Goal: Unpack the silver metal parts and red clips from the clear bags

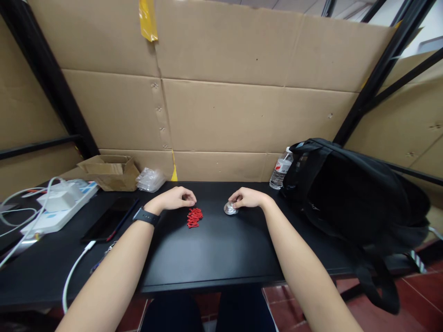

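On the black tabletop lies a small heap of thin red pieces (194, 217), knotted or string-like and too small to make out exactly. My left hand (176, 198), with a dark watch on the wrist, hovers at the heap's upper left edge. Its fingers are curled and pinched together; whatever they may hold is hidden. To the right of the heap, a small round shiny disc (229, 210), silvery or clear, rests on the table. My right hand (246, 197) has its thumb and fingers closed on the disc's upper right edge.
A black backpack (353, 198) stands at the right beside a water bottle (281, 170). On the left are a cardboard box (111, 173), a clear plastic bag (151, 179), a dark phone or tablet (107, 219), and a white power strip (60, 214) with cables. Cardboard panels (221, 115) wall the back.
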Demonstrator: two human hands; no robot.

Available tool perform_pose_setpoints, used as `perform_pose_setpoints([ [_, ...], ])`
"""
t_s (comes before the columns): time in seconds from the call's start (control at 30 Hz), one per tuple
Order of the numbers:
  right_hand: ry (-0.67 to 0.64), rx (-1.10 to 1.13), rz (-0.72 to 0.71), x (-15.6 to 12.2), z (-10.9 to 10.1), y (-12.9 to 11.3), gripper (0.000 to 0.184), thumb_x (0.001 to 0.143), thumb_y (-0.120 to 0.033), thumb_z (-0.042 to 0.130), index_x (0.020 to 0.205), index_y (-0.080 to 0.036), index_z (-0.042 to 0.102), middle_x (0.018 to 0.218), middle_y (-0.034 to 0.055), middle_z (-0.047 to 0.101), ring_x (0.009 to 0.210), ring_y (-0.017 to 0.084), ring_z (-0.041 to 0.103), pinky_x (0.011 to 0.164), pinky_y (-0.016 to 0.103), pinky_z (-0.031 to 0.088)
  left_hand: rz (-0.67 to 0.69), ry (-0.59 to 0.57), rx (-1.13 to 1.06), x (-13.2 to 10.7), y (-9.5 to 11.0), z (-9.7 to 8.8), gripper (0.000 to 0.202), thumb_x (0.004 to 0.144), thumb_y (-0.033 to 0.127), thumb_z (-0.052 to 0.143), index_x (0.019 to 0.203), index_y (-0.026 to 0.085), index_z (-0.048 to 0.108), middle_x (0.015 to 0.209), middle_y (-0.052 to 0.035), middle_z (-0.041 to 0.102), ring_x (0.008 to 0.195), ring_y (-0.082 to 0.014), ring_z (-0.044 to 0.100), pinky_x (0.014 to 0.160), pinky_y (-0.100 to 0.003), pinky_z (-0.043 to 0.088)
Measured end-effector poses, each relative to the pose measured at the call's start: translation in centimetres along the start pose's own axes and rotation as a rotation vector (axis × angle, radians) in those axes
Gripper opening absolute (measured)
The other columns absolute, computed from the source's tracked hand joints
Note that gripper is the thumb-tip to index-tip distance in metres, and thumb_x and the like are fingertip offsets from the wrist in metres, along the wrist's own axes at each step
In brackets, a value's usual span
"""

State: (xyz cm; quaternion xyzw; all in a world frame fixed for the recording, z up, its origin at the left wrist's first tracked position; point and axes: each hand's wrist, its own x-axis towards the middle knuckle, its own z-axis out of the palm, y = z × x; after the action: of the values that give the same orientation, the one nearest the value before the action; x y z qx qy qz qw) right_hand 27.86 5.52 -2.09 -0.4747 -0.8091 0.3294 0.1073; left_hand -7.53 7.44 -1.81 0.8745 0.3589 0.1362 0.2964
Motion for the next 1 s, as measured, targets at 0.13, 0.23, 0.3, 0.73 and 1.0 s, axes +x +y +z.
perform_pose_setpoints([
  [0.13, 0.014, -0.074, -0.014, 0.0, 0.3, -0.9, 0.050, 0.071, -0.036, 0.077, 0.118, -0.018, 0.075, 0.097, 0.0054, 0.076, 0.082, 0.018, 0.068, 0.073, 0.025, 0.048, 0.006, 0.024, 0.030, 0.2, -0.5, 0.2, 0.034, 0.081, 0.050, 0.067, 0.096, 0.021, 0.077, 0.094, -0.0045, 0.078, 0.085, -0.0201, 0.071, 0.079, -0.026, 0.051],
  [0.23, 0.014, -0.152, -0.039, 0.1, 0.9, -2.0, 0.047, 0.071, -0.033, 0.076, 0.117, -0.022, 0.075, 0.100, 0.0039, 0.076, 0.086, 0.018, 0.067, 0.074, 0.024, 0.047, 0.020, 0.043, 0.023, 0.2, -0.7, 0.3, 0.034, 0.081, 0.050, 0.067, 0.095, 0.021, 0.077, 0.092, -0.0044, 0.078, 0.084, -0.0199, 0.071, 0.078, -0.025, 0.051],
  [0.3, 0.012, -0.191, -0.048, 0.1, 1.3, -2.6, 0.044, 0.070, -0.030, 0.075, 0.114, -0.022, 0.077, 0.101, 0.0040, 0.076, 0.090, 0.019, 0.068, 0.077, 0.023, 0.048, 0.015, 0.050, 0.022, 0.2, -0.6, 0.4, 0.033, 0.081, 0.050, 0.067, 0.094, 0.021, 0.077, 0.091, -0.0042, 0.078, 0.083, -0.0197, 0.071, 0.077, -0.025, 0.051],
  [0.73, 0.061, -0.200, -0.001, 0.1, 1.3, -2.6, 0.038, 0.067, -0.023, 0.073, 0.104, -0.022, 0.078, 0.097, 0.0019, 0.077, 0.087, 0.018, 0.069, 0.074, 0.021, 0.047, 0.009, 0.059, 0.049, 0.3, -1.0, 0.3, 0.033, 0.080, 0.051, 0.066, 0.093, 0.022, 0.077, 0.091, -0.0037, 0.078, 0.082, -0.0198, 0.071, 0.077, -0.025, 0.051],
  [1.0, 0.062, -0.184, 0.036, -0.4, 0.4, -2.1, 0.042, 0.070, -0.033, 0.074, 0.111, -0.024, 0.078, 0.089, 0.0017, 0.074, 0.081, 0.018, 0.065, 0.068, 0.023, 0.044, 0.010, 0.072, 0.048, 0.1, -1.0, 0.1, 0.032, 0.080, 0.049, 0.067, 0.095, 0.022, 0.077, 0.092, -0.0038, 0.078, 0.084, -0.0200, 0.071, 0.077, -0.025, 0.050],
])
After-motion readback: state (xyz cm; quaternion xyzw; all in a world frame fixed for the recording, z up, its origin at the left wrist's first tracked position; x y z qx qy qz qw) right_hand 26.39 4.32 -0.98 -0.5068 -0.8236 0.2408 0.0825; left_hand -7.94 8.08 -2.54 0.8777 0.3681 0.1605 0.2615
